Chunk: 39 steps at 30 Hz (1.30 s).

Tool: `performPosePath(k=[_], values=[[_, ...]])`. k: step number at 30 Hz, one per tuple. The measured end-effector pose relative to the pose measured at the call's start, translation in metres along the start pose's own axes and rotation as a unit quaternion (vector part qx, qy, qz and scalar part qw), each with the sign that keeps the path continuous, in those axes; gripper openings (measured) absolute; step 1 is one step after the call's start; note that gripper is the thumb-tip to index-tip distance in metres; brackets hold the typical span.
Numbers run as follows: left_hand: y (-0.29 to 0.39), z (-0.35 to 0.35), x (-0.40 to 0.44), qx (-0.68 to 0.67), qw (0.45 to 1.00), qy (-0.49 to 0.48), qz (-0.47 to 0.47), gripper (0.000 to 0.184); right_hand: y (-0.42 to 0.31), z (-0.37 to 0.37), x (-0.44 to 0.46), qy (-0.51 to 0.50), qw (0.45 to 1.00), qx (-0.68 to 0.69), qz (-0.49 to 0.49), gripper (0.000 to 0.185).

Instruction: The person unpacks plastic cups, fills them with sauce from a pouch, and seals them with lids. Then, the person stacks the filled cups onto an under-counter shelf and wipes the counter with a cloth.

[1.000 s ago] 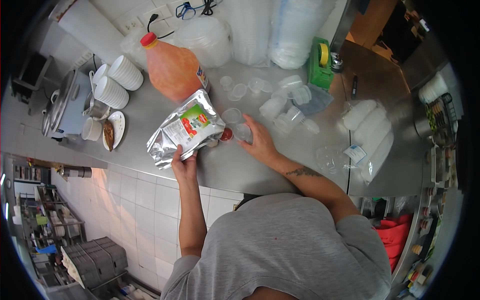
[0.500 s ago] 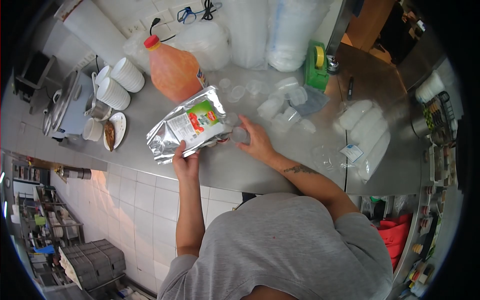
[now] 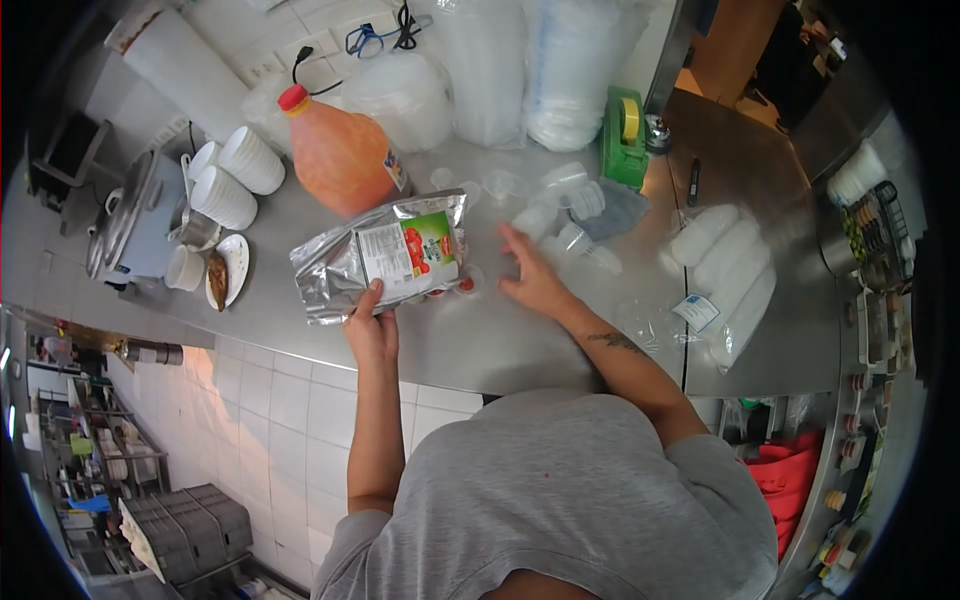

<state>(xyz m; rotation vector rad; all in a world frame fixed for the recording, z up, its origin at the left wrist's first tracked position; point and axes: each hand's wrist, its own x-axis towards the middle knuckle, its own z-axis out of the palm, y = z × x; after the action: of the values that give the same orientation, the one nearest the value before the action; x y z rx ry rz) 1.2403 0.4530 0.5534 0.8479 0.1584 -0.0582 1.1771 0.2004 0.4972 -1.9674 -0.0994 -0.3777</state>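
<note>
My left hand point(image 3: 372, 328) grips the lower edge of a silver foil pouch point(image 3: 335, 270), its thumb over the front. A green, white and red label with tomatoes faces up. Small clear cups, one with red sauce point(image 3: 466, 285) in it, sit at the pouch's right edge, partly hidden beneath it. To the right of these cups my right hand point(image 3: 537, 283) is above the steel counter point(image 3: 450, 350), empty, its fingers apart. Beyond it lie loose clear plastic cups point(image 3: 575, 240), several stacked inside one another.
A big orange jug point(image 3: 345, 160) with a red cap stands behind the pouch. White bowls point(image 3: 224, 197) are stacked at left near a plate point(image 3: 236, 262). A green tape dispenser point(image 3: 625, 150) stands at the back; bagged white cups point(image 3: 728, 260) lie at right.
My right hand has let go of a clear cup beside the pouch and drawn back to the right, fingers spreading. The pouch has tilted flatter, with its right end lower.
</note>
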Motion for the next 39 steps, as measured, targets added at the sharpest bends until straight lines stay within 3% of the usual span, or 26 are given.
performPosePath(k=[4,7,10,13,16,19,22,31,37,39], values=[[-0.001,0.002,-0.001,0.008,1.000,0.001,-0.006,0.032,0.004,-0.025,0.004,0.113,0.991,-0.041,0.060,0.083],[0.001,0.007,-0.003,0.017,1.000,0.004,-0.007,0.023,0.000,-0.028,0.013,0.148,0.980,-0.003,0.132,0.062],[0.001,0.012,-0.003,0.021,1.000,0.008,-0.002,0.018,-0.005,-0.034,0.049,0.081,0.995,-0.005,0.060,0.041],[0.004,0.016,-0.003,0.024,1.000,0.010,-0.002,0.017,-0.006,-0.036,0.091,0.138,0.954,-0.252,-0.086,0.024],[0.005,0.011,0.000,0.022,1.000,0.007,-0.005,0.019,0.010,-0.039,0.116,-0.018,0.885,-0.458,-0.083,0.015],[0.005,0.014,0.001,0.019,1.000,0.015,0.003,0.022,0.017,-0.041,0.120,-0.079,0.853,-0.500,-0.126,0.009],[0.005,0.014,0.001,0.017,1.000,0.012,0.003,0.025,0.023,-0.039,0.128,-0.099,0.855,-0.496,-0.115,0.010],[0.003,0.011,0.005,-0.010,1.000,0.007,-0.017,0.036,-0.008,-0.056,0.147,-0.179,0.943,-0.270,0.076,0.015],[-0.006,-0.008,0.014,-0.057,0.996,0.041,-0.061,0.042,0.023,-0.054,0.149,-0.100,0.947,-0.297,-0.069,0.015],[-0.009,-0.013,0.015,-0.070,0.994,0.050,-0.068,0.042,0.018,-0.058,0.149,-0.161,0.966,-0.190,0.068,0.014]])
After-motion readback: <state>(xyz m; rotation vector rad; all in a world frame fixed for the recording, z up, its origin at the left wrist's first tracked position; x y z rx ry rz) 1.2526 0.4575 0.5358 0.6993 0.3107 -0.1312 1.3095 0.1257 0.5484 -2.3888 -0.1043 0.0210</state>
